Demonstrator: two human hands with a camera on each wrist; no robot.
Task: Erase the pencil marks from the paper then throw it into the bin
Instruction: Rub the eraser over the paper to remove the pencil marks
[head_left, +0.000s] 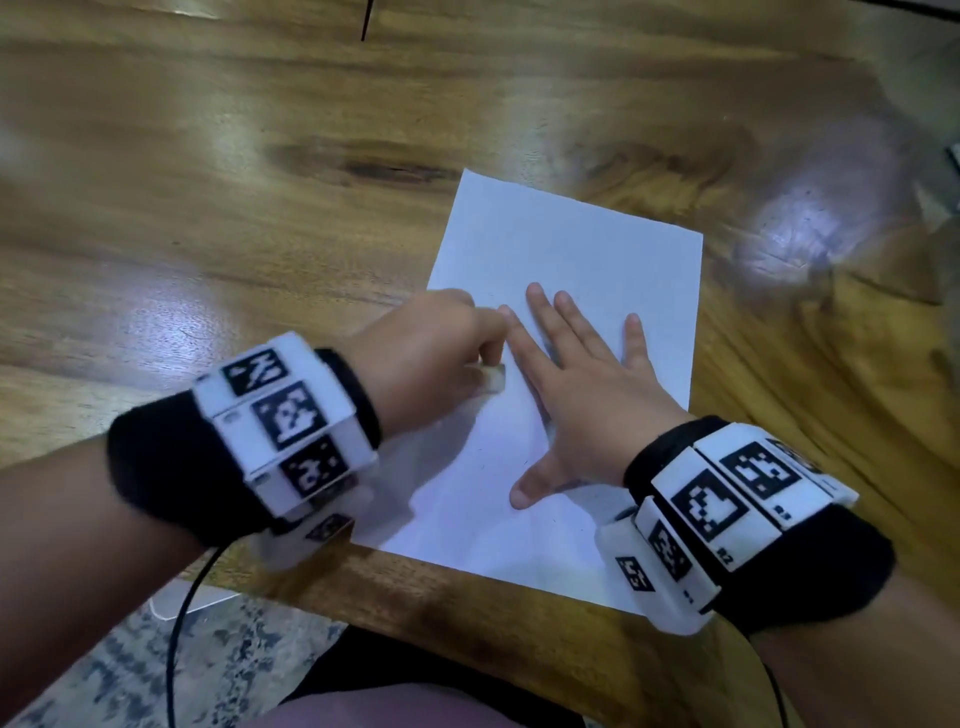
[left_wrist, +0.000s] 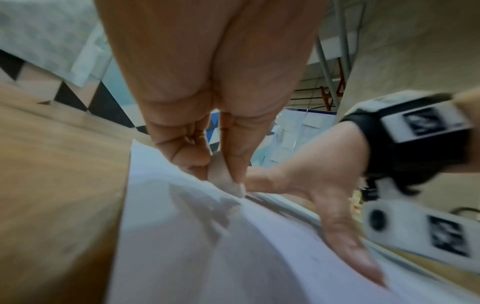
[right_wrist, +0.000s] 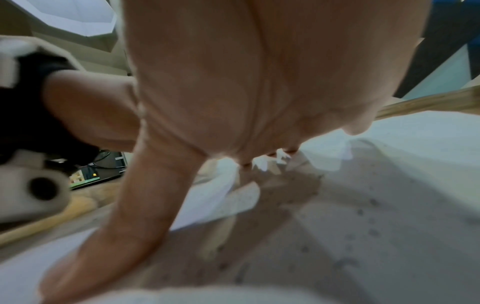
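No readable text anywhere. The wrist bands (head_left: 291, 431) are showing only black-and-white square marker patterns; tiny printed characters beside the markers on the right wrist band (head_left: 727, 514) are blurring out, illegible. The paper (head_left: 566, 249) between the bands is showing no legible writing.

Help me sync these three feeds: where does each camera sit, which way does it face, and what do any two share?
Head: worn on the head, looking down at the paper on the wooden table; both forearms show.
Left wrist: looks along the left hand, which pinches an eraser.
Right wrist: looks along the right hand, flat on the sheet.
Shared: both wrist views show the paper and the opposite hand.
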